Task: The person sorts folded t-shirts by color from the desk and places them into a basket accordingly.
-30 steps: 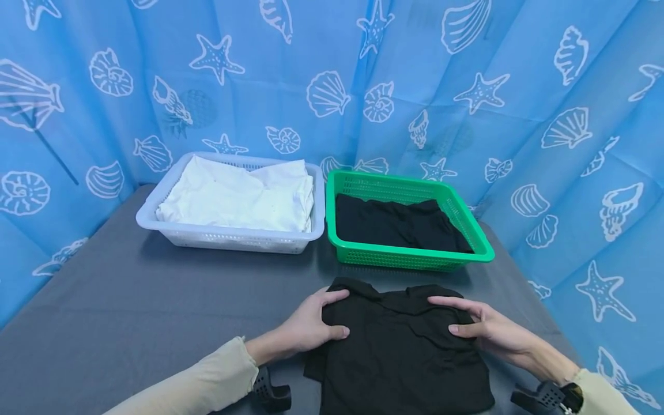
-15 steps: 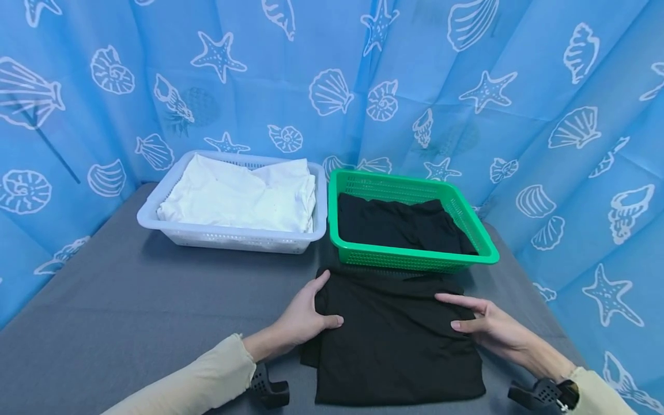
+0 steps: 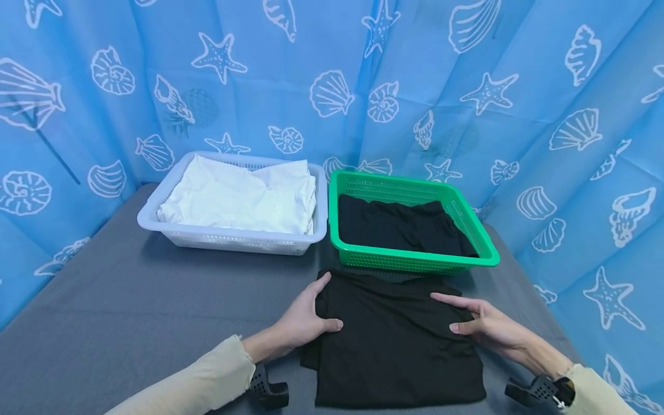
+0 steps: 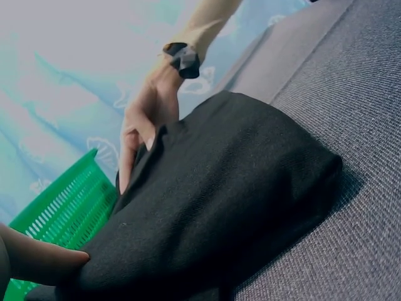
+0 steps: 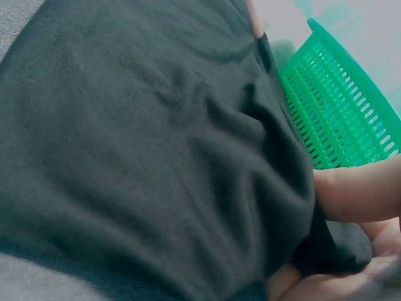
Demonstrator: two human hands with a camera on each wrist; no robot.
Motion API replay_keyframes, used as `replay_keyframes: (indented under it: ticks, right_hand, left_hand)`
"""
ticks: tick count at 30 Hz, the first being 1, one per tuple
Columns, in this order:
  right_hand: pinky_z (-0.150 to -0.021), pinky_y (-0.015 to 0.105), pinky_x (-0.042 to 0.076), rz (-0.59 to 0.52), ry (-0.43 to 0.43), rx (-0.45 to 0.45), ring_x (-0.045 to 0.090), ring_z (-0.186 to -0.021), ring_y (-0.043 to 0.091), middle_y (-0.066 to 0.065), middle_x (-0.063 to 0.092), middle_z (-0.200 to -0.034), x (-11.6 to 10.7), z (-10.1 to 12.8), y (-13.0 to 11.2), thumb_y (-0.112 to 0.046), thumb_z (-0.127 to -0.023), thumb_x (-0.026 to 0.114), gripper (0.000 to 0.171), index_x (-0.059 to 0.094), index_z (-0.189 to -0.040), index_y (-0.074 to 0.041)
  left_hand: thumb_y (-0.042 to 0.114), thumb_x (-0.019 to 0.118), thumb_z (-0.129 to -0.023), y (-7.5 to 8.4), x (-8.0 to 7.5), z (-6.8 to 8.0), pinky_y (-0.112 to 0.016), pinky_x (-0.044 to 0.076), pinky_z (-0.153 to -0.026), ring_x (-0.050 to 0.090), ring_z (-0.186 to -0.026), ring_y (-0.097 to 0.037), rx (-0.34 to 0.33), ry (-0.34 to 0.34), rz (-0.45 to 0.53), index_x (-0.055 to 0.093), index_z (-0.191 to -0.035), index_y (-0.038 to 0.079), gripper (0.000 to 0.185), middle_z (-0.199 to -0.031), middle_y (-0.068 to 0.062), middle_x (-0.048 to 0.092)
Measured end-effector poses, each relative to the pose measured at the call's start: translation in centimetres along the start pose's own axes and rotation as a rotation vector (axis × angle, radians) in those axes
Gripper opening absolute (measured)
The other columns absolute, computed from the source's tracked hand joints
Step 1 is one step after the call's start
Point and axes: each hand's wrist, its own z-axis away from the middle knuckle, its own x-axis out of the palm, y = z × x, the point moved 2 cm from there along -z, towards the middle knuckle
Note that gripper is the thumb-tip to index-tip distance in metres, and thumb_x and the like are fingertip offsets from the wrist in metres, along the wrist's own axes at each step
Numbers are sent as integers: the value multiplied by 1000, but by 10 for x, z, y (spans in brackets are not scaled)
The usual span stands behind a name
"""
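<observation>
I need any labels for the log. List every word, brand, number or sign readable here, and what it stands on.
None can be read.
Curtain: only white shell and starfish drawings, no lettering.
Green basket, white basket, black cloth: no label or print visible.

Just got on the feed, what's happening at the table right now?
A person grips a folded black garment at its two sides, left hand and right hand, thumbs on top. It lies on the grey table just before the green basket, which holds black clothing. The white basket beside it holds white clothing.
</observation>
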Motion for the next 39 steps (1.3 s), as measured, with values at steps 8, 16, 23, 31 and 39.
replay_keyframes:
  ticks: [8, 16, 23, 31, 39]
  right_hand:
    - [-102, 41, 43, 8, -15, -29, 47, -131, 21, 2, 49, -146, 2, 2, -5, 11, -98, 45, 68, 23, -157, -12]
    - [-100, 41, 44, 194, -13, -137, 45, -133, 22, -3, 39, -153, -1, 21, -36, 12, -99, 44, 69, 17, -158, -11]
    - [-99, 41, 46, 202, 17, -217, 45, -133, 23, 2, 31, -158, 7, 33, -60, 18, -97, 42, 71, 16, -158, -7]
    - [-99, 38, 46, 201, 35, -307, 42, -135, 20, -4, 15, -162, 5, 46, -96, 21, -97, 35, 73, 11, -159, -9]
    - [-93, 35, 50, 216, 110, -385, 50, -128, 18, 4, 21, -158, -17, 34, -144, 21, -97, 35, 72, 16, -159, -10]
  left_hand:
    - [5, 77, -84, -1, -1, 0, -56, 23, -111, 18, -145, -32, 14, -13, -24, 24, -157, 11, 91, -159, -13, 20]
    - [10, 78, -84, 13, -5, 4, -59, 24, -109, 17, -145, -33, 76, -44, -79, 25, -158, 18, 92, -160, -14, 17]
    - [9, 79, -84, 47, -17, 14, -59, 22, -111, 11, -147, -27, 194, -41, -113, 25, -158, 22, 92, -160, -2, 19]
    - [13, 79, -85, 83, -32, 2, -52, 22, -113, 18, -145, -15, 323, -69, -86, 23, -158, 22, 92, -160, 8, 20]
    - [14, 78, -86, 118, -54, -54, -49, 21, -114, 12, -144, -4, 384, -65, -25, 24, -158, 25, 90, -159, 15, 19]
